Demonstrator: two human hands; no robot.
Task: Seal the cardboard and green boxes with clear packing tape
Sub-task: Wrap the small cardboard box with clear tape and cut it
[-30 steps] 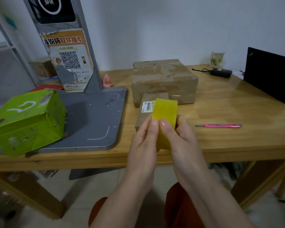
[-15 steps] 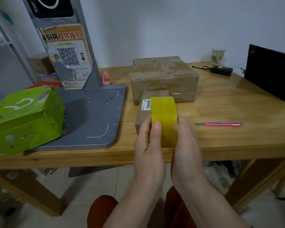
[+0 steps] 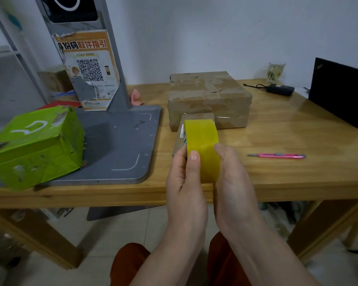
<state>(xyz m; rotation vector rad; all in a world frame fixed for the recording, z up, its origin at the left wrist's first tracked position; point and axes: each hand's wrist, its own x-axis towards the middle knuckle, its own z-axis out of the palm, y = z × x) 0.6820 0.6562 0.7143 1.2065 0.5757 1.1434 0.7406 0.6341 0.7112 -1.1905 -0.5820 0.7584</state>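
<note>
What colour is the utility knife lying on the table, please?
Pink, with a grey blade end; the utility knife shows in the head view.

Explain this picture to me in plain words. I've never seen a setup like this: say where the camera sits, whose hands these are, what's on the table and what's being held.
There is no machine here. The camera is worn on a person's head and looks forward and down, so you see that person's own arms. The left hand and right hand both grip a yellowish tape roll above the near edge of a wooden table. Behind the roll lies a small box, and behind that a big cardboard box. A green box rests at the left on a grey stand base. A pink cutter lies at the right. At the back right are a glass, a black adapter and a laptop.
</note>
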